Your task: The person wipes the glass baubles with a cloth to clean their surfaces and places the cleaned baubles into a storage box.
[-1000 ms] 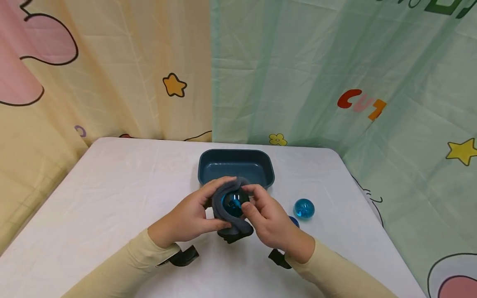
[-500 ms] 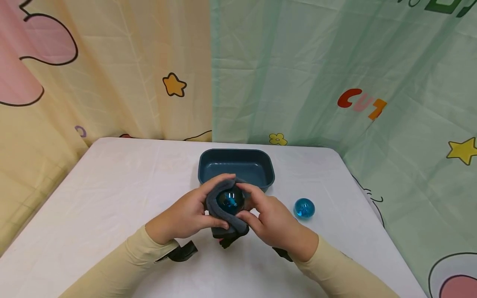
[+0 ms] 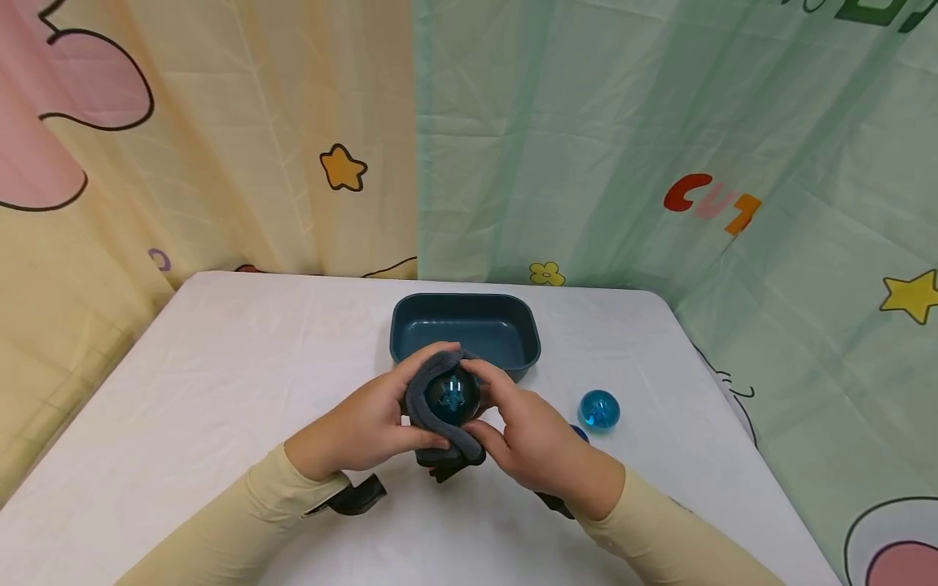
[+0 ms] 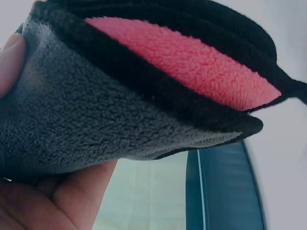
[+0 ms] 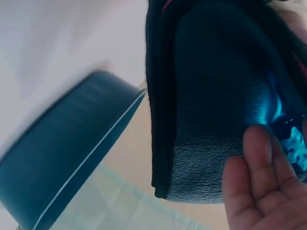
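The glossy ball sat half-wrapped in grey cloth, near the basin.
Your left hand gripped the cloth; your right hand pinched the ball and mostly hid a dark-blue ball.

A hand could pass over the white table left of the basin; the left hand, right hand, grey cloth and held ball obstruct its near side, a light-blue ball its near right.

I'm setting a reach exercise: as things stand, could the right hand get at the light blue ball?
Probably yes: the light blue ball lies beside the right hand, uncovered. That hand holds the dark ball in the cloth, though, and would likely need to let go first.
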The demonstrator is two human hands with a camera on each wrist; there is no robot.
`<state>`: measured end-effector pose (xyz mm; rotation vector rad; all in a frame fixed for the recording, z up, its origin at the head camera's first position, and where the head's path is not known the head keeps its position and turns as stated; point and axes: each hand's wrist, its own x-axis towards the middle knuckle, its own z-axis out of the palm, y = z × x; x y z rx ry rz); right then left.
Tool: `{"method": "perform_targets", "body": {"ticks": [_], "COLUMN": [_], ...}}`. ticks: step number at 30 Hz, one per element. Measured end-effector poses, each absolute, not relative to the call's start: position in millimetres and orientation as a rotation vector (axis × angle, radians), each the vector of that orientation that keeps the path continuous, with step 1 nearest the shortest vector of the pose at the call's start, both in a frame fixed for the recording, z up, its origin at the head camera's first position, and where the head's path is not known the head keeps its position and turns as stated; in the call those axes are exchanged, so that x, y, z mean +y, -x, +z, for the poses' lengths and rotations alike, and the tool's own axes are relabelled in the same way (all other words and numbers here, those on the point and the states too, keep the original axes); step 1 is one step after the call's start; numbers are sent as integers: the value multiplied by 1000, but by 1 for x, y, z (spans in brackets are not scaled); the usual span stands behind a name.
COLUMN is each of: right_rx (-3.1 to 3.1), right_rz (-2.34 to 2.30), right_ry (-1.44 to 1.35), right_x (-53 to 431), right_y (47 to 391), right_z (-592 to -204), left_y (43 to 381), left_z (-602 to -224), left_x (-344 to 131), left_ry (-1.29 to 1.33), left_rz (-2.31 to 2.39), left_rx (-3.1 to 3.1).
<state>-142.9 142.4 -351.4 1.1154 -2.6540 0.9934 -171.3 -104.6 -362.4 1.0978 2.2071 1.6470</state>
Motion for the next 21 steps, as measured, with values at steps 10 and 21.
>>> {"method": "perform_targets", "body": {"ticks": [10, 21], "right_rx": [-2760, -2652], "right_rz": [1061, 1048], "right_ry": [-1037, -1144], "right_x": [146, 143], "right_y": [148, 144], "right_z": [-348, -351], "left_y": [169, 169], "left_z": [-357, -359], "left_x": [-102, -103], "left_ry": [-1124, -1081], "left_rz": [1631, 1682], "left_rx": [2190, 2149]}}
